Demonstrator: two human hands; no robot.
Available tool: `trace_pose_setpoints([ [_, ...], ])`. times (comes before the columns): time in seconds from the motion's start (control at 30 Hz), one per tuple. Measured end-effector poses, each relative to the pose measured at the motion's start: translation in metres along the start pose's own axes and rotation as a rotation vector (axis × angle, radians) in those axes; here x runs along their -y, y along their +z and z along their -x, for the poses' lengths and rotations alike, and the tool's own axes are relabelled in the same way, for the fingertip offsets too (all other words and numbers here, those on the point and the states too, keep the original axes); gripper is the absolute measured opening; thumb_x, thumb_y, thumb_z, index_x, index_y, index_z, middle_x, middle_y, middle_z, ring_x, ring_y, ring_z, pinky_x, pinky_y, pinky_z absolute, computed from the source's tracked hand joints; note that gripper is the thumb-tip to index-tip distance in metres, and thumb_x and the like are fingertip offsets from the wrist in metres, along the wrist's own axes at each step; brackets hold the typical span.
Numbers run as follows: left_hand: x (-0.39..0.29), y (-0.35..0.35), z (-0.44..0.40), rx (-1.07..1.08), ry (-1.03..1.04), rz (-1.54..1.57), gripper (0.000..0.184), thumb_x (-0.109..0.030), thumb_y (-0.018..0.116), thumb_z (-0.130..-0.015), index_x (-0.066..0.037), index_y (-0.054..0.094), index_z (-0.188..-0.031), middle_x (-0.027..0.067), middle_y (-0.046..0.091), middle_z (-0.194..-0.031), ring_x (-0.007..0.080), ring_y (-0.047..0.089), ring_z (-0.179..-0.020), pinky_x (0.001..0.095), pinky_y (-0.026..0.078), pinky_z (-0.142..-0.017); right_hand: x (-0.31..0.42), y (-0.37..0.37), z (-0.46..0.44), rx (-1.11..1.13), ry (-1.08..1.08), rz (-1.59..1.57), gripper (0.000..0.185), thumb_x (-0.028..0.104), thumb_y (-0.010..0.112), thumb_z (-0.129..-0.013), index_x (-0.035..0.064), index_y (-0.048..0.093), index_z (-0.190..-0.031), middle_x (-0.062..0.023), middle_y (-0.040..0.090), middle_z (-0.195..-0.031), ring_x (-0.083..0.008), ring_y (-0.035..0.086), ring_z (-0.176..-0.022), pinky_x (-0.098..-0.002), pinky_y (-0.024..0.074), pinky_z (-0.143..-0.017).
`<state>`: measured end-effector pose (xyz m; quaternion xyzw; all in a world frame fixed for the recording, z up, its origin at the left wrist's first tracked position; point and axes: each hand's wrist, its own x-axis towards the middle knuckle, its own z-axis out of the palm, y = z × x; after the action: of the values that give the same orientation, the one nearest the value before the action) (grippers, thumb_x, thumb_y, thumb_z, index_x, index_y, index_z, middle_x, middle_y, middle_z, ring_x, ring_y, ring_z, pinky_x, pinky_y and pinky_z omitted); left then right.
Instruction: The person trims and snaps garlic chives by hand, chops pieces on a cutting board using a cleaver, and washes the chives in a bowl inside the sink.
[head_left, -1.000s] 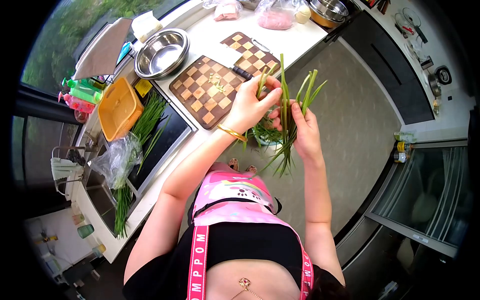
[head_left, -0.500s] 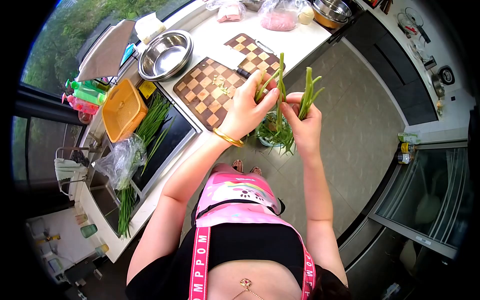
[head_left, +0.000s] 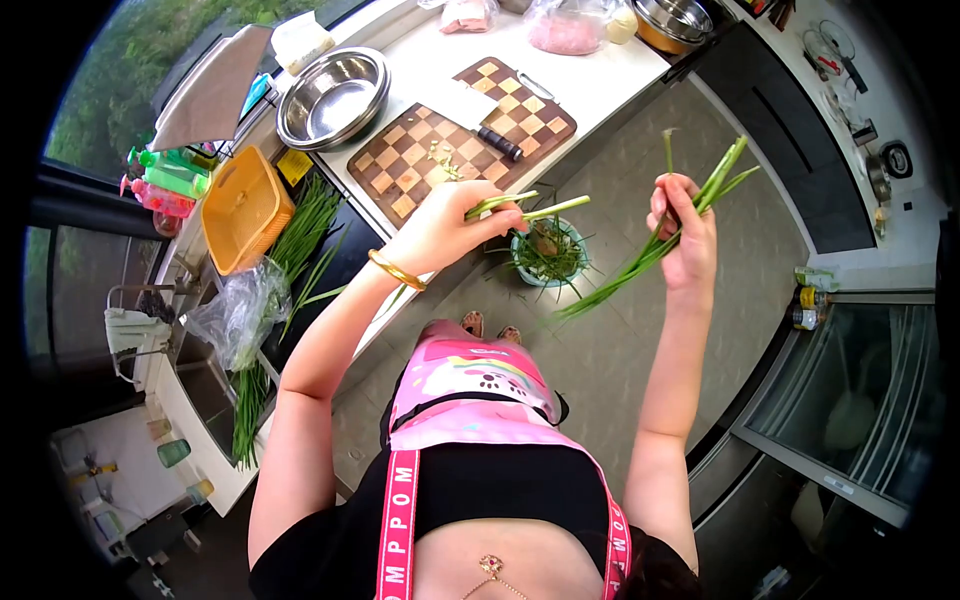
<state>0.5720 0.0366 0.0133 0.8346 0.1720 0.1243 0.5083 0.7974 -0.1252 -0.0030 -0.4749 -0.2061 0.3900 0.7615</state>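
Note:
My left hand (head_left: pixel 455 222), a gold bangle at its wrist, is closed round a few green stalks (head_left: pixel 557 208) near the edge of the checkered cutting board (head_left: pixel 405 165). Out to the right, my right hand (head_left: pixel 686 230) grips a bunch of long green stalks (head_left: pixel 630 272), with one thin stem standing apart from the rest. Between and below the hands, a light-blue bin (head_left: pixel 550 278) on the floor holds green trimmings. Small pale pieces (head_left: pixel 443 158) lie on the cutting board. A cleaver with a black handle (head_left: pixel 500 143) rests across the boards.
Steel bowls (head_left: pixel 333 98) stand at the back of the counter, left of the boards. An orange basket (head_left: pixel 246 210), long green stalks (head_left: pixel 305 222) and a plastic bag (head_left: pixel 240 312) are by the sink. Bagged pink meat (head_left: pixel 565 32) lies at the far end.
My hands have moved apart, the right one outward to the right and the left one down and to the left. The stalks are now split between them, and the bin shows more fully.

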Motion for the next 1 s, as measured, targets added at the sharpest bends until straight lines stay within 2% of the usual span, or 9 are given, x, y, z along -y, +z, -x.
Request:
trace_pose_setpoints([
  [0.03,0.004,0.0,0.003,-0.017,-0.006,0.029,0.014,-0.014,0.057,-0.086,-0.004,0.066,-0.087,-0.0009,0.052,-0.067,0.0045,0.043,-0.058,0.0212,0.034,-0.052,-0.002,-0.004,-0.003,-0.057,-0.014,0.054,0.016,0.015,0.061,-0.085,0.0002,0.063,-0.091,0.0039,0.053,-0.064,-0.0004,0.035,-0.049,-0.0157,0.0249,-0.043],
  [0.2,0.014,-0.004,0.01,-0.086,0.022,0.095,0.015,-0.015,0.056,-0.088,-0.002,0.065,-0.088,-0.0022,0.048,-0.073,0.0033,0.041,-0.057,0.0199,0.033,-0.051,-0.036,-0.031,-0.013,-0.201,-0.001,0.453,0.017,0.017,0.066,-0.082,0.0019,0.068,-0.089,0.0062,0.054,-0.064,0.0001,0.036,-0.052,-0.0172,0.0262,-0.046],
  [0.27,0.013,-0.006,0.011,-0.125,-0.052,0.108,0.014,-0.015,0.058,-0.085,-0.004,0.066,-0.088,0.004,0.057,-0.079,0.0129,0.052,-0.076,0.0265,0.042,-0.071,-0.062,-0.039,-0.018,-0.262,-0.092,0.633,0.016,0.016,0.066,-0.082,0.0014,0.068,-0.088,0.0023,0.058,-0.067,-0.0031,0.046,-0.056,-0.0192,0.0346,-0.052],
  [0.4,0.016,-0.001,0.015,-0.172,-0.079,0.118,0.016,-0.017,0.058,-0.086,-0.004,0.066,-0.09,0.0044,0.056,-0.079,0.0124,0.052,-0.076,0.0268,0.042,-0.071,-0.12,-0.091,-0.032,-0.295,-0.143,0.835,0.017,0.016,0.065,-0.081,-0.0002,0.066,-0.086,-0.0065,0.066,-0.07,-0.0106,0.062,-0.067,-0.024,0.0461,-0.063],
  [0.47,0.023,0.003,0.014,-0.206,0.009,0.068,0.016,-0.015,0.058,-0.086,-0.001,0.065,-0.093,-0.0033,0.047,-0.072,0.0044,0.041,-0.061,0.0209,0.035,-0.058,-0.137,-0.101,-0.034,-0.327,-0.14,0.87,0.017,0.016,0.065,-0.08,0.0005,0.066,-0.086,-0.0072,0.067,-0.07,-0.0116,0.063,-0.067,-0.0251,0.0468,-0.063],
  [0.53,0.019,0.004,0.015,-0.173,-0.125,0.127,0.017,-0.018,0.059,-0.085,-0.004,0.066,-0.092,0.0044,0.057,-0.079,0.0125,0.053,-0.077,0.0274,0.042,-0.072,-0.153,-0.11,-0.037,-0.342,-0.115,0.915,0.015,0.017,0.064,-0.08,0.0023,0.066,-0.085,-0.0078,0.067,-0.071,-0.0128,0.064,-0.068,-0.0258,0.047,-0.064],
  [0.7,0.026,0.015,0.007,-0.202,-0.041,0.279,0.016,-0.013,0.055,-0.089,0.0,0.063,-0.094,0.0042,0.065,-0.094,0.0075,0.055,-0.084,0.0233,0.043,-0.077,-0.187,-0.133,-0.045,-0.4,0.067,1.301,0.021,0.021,0.058,-0.084,0.0019,0.065,-0.091,-0.0077,0.069,-0.08,-0.014,0.064,-0.074,-0.0277,0.0477,-0.07],
  [0.8,0.02,0.019,0.003,-0.205,-0.079,0.387,0.017,-0.014,0.055,-0.089,0.0,0.063,-0.094,0.0043,0.065,-0.094,0.0073,0.055,-0.086,0.0242,0.043,-0.079,-0.164,-0.099,-0.032,-0.395,0.024,1.041,0.022,0.022,0.057,-0.086,0.0018,0.065,-0.09,-0.0067,0.069,-0.079,-0.0137,0.063,-0.072,-0.0277,0.0473,-0.068],
  [1.0,0.01,0.039,-0.01,-0.189,-0.116,0.54,0.019,-0.014,0.055,-0.088,-0.002,0.065,-0.099,-0.0053,0.058,-0.07,-0.0014,0.036,-0.052,0.0143,0.025,-0.047,-0.073,0.03,0.017,0.218,0.027,0.509,0.029,0.027,0.051,-0.092,0.002,0.065,-0.095,-0.002,0.066,-0.082,-0.0062,0.054,-0.07,-0.023,0.0427,-0.066],
])
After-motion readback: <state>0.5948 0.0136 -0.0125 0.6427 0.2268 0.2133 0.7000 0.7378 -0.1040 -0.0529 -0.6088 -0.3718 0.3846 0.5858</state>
